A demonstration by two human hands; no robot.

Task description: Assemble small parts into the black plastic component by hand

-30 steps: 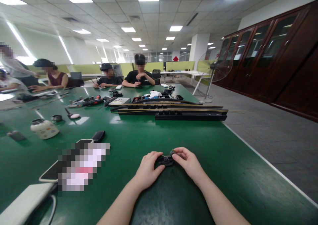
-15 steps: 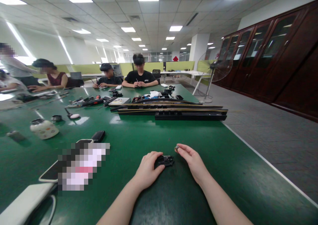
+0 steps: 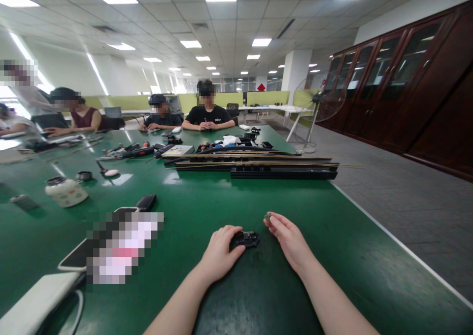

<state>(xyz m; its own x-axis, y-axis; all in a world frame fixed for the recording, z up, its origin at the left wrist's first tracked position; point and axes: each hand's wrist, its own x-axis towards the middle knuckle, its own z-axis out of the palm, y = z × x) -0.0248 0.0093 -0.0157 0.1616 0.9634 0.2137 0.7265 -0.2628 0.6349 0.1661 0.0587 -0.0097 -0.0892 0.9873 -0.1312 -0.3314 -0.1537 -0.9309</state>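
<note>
My left hand rests on the green table with its fingers curled round a small black part, pressing it down. My right hand lies just to the right of that part, apart from it. Its fingertips pinch a tiny dark piece lifted a little above the table. Both forearms come in from the bottom of the view.
Long black rails with thin rods lie across the table farther off. At the left are a white jar, a phone, a black case and a white device. Several people sit at the far end among tools.
My right hand has drawn away from the black part, up and to the right, with a tiny piece pinched in its fingertips. My left hand has stayed on the part.
</note>
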